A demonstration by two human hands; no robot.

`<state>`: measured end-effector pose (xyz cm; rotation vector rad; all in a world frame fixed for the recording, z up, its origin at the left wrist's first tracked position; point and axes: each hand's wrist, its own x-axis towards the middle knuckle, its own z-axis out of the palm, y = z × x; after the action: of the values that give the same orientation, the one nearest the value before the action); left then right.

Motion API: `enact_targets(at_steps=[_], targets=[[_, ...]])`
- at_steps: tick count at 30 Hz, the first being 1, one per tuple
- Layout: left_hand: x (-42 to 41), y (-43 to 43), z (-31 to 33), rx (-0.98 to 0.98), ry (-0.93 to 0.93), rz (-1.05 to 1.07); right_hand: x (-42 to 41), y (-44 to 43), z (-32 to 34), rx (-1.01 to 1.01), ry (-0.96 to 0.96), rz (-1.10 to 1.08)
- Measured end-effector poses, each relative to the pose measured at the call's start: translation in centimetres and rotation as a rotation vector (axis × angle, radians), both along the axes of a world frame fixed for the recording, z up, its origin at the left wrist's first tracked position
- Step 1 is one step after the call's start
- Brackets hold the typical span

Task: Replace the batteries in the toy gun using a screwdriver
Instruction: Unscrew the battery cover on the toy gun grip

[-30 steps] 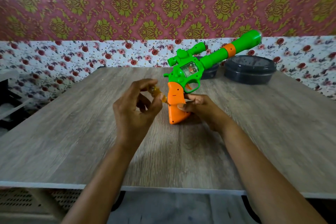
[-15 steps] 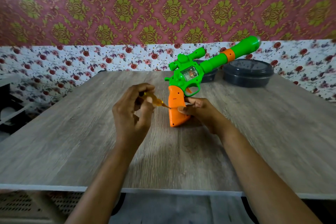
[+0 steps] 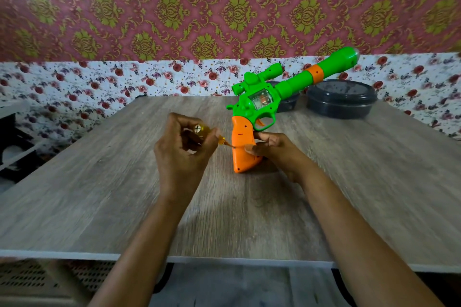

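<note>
A green toy gun (image 3: 279,92) with an orange grip stands butt-down on the wooden table (image 3: 99,194), its barrel slanting up to the right. My right hand (image 3: 274,149) pinches the orange grip from the right side. My left hand (image 3: 182,154) grips a small amber-handled screwdriver (image 3: 207,133), and its tip touches the left face of the grip about halfway down. The grip's cover is in place; no batteries show.
Two dark round lidded containers (image 3: 341,98) sit at the table's far right, behind the barrel. The table's near edge runs across the bottom. A dark rack (image 3: 15,147) stands off the left side.
My left hand has turned, bringing the screwdriver's handle end up toward me while its tip stays on the grip. The gun and my right hand have hardly moved.
</note>
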<state>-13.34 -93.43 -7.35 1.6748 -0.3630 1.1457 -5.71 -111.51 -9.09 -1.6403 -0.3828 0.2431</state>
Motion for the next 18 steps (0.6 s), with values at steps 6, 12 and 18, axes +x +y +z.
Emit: enact_targets(at_steps=[6, 12, 18], targets=[[0.07, 0.08, 0.07, 0.060, -0.074, -0.023, 0.09, 0.02, 0.06, -0.013, 0.021, 0.006], [0.40, 0.33, -0.42, 0.049, -0.098, -0.063, -0.02, 0.09, 0.05, 0.007, 0.024, 0.004], [-0.14, 0.10, 0.12, 0.016, -0.110, -0.051, 0.02, 0.05, 0.05, -0.024, 0.007, 0.004]])
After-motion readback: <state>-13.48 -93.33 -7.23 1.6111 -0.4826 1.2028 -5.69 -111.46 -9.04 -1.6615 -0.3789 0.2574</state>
